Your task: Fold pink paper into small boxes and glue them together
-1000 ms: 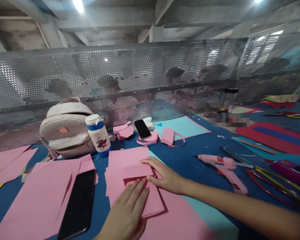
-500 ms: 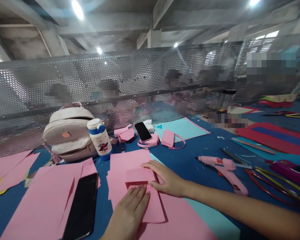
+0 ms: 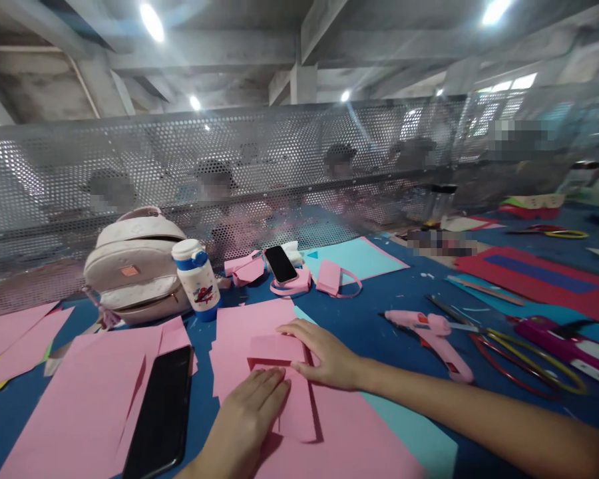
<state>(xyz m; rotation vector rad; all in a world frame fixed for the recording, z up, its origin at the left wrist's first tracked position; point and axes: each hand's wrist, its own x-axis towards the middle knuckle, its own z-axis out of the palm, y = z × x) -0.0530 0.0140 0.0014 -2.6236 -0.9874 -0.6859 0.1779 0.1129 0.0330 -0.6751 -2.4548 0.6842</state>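
A small folded piece of pink paper (image 3: 274, 348) lies on a stack of larger pink sheets (image 3: 239, 319) on the blue table. My left hand (image 3: 247, 412) lies flat on its near part, fingers stretched out and together. My right hand (image 3: 324, 356) presses on the folded flap from the right, fingers extended along its upper edge. Neither hand grips anything; both press the paper down.
A black phone (image 3: 160, 414) lies on pink sheets at the left. Behind stand a white bottle (image 3: 196, 276), a beige backpack (image 3: 132, 263) and a second phone (image 3: 280, 263). A pink glue gun (image 3: 429, 332), scissors (image 3: 519, 356) and coloured sheets lie to the right. A perforated metal screen (image 3: 229, 159) backs the table.
My left hand has slid slightly back toward me over the folded paper. The right hand stays on the flap. The head view has shifted a little to the right.
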